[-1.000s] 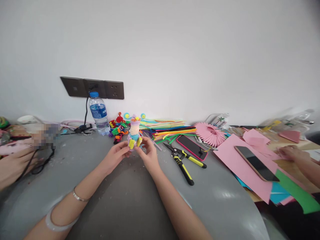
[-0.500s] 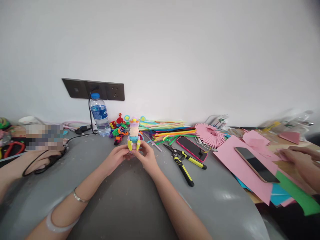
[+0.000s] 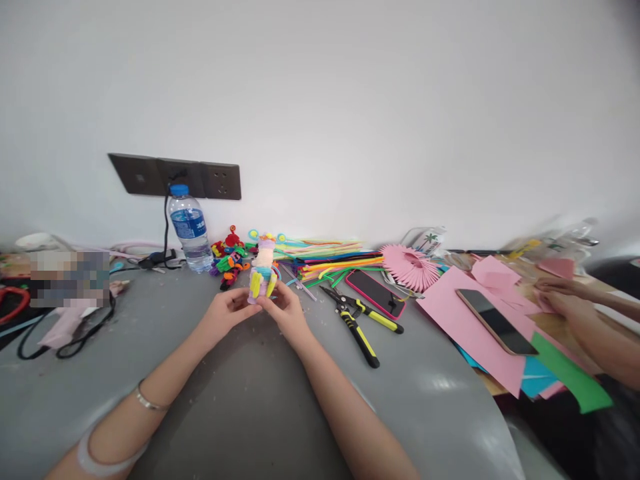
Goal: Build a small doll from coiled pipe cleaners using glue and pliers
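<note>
A small pipe-cleaner figure [image 3: 265, 260] is held up between both hands, leaning slightly to the right at its top. It has lilac, cream and blue bands, yellow limbs, and two round yellow-and-blue coils at its head. My left hand [image 3: 233, 308] grips its lower left side, fingers partly hidden behind it. My right hand [image 3: 284, 307] pinches the lower right side with the thumb in front. Behind the figure, to the left, stands a cluster of colourful pipe-cleaner figures [image 3: 231, 261]. Loose pipe cleaners [image 3: 335, 261] lie in a bundle to the right.
On the grey table [image 3: 240, 407] lie yellow-black pliers [image 3: 357, 320] and a pink-edged phone [image 3: 376, 293]. A water bottle [image 3: 189, 230] stands at the wall. Rightward are a pleated pink paper ring [image 3: 411, 267], pink sheets [image 3: 450, 300], another phone [image 3: 495, 321] and another person's hands [image 3: 565, 297].
The figure has turned and tilted in my hands. The other person's hand at the left has left the view, and the whole scene has shifted slightly left.
</note>
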The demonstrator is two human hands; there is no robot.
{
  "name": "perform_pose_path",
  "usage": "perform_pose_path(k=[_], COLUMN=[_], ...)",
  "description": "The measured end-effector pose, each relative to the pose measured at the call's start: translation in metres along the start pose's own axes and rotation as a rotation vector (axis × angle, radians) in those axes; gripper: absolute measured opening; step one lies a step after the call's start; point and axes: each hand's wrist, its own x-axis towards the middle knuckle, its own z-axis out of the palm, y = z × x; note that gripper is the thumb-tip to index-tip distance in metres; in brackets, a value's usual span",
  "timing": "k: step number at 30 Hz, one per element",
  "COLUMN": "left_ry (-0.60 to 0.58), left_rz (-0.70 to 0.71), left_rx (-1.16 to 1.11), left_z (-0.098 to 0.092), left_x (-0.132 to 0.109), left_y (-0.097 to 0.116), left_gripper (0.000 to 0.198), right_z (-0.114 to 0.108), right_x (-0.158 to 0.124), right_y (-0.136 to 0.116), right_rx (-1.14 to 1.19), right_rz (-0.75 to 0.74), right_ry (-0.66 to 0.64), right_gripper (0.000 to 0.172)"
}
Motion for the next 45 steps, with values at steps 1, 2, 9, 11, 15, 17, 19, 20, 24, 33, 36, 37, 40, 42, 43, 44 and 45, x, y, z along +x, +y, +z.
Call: perform_pose_path(k=[1,2,9,11,15,17,19,20,24,33,36,37,40,42,43,44,45], left_ry=[0.006,0.010,0.089,0.123,0.200,0.236,0.269,0.282,0.324,0.325,0.300,0.293,0.291,0.285,0.282,0.278,0.275], left_rz=[-0.003,-0.005,0.029,0.040,0.051,0.051,0.060,0.070,0.106,0.117,0.138,0.146,0.173,0.179,0.181,0.180,0.179], left_rx=[0.005,0.010,0.007,0.007,0.032,0.032,0.033,0.039,0.081,0.169,0.187,0.192,0.214,0.223,0.221,0.216,0.207], left_z=[-0.001,-0.002,-0.001,-0.001,-0.008,-0.015,-0.020,-0.023,-0.025,-0.018,-0.019,-0.020,-0.021,-0.022,-0.022,-0.022,-0.022], left_x=[0.000,0.001,-0.001,-0.001,0.003,0.006,0.008,0.009,0.009,0.009,0.009,0.010,0.011,0.012,0.013,0.013,0.014], left_y=[-0.001,-0.001,0.004,0.004,-0.002,-0.006,-0.008,-0.009,-0.004,0.012,0.009,0.008,0.002,0.000,-0.001,-0.001,-0.001], left_gripper=[0.041,0.043,0.046,0.045,0.042,0.044,0.044,0.044,0.044,0.049,0.045,0.044,0.040,0.041,0.042,0.043,0.044], right_z=[0.000,0.000,-0.001,-0.002,-0.005,-0.008,-0.011,-0.012,-0.021,-0.032,-0.027,-0.026,-0.026,-0.028,-0.029,-0.031,-0.033], right_x=[0.000,0.001,0.000,0.000,0.003,0.005,0.007,0.008,0.011,0.065,0.094,0.102,0.119,0.125,0.127,0.128,0.128], right_y=[0.000,0.000,-0.003,-0.003,0.000,0.001,0.001,0.000,-0.002,-0.003,-0.008,-0.010,-0.010,-0.009,-0.009,-0.010,-0.011], right_rx=[0.016,0.027,0.011,0.021,-0.002,-0.004,0.011,0.017,0.007,-0.435,-1.028,-1.132,-1.224,-1.228,-1.220,-1.207,-1.187], right_rz=[-0.001,-0.001,0.002,0.028,0.051,0.036,0.023,0.019,-0.001,-0.072,-0.139,-0.149,-0.166,-0.190,-0.206,-0.224,-0.243], right_ry=[-0.008,-0.016,-0.024,-0.018,0.071,0.142,0.199,0.221,0.279,0.142,-0.100,-0.146,-0.206,-0.223,-0.220,-0.206,-0.182], right_gripper=[0.028,0.028,0.027,0.030,0.031,0.029,0.027,0.026,0.026,0.036,0.034,0.030,0.017,0.011,0.011,0.011,0.011])
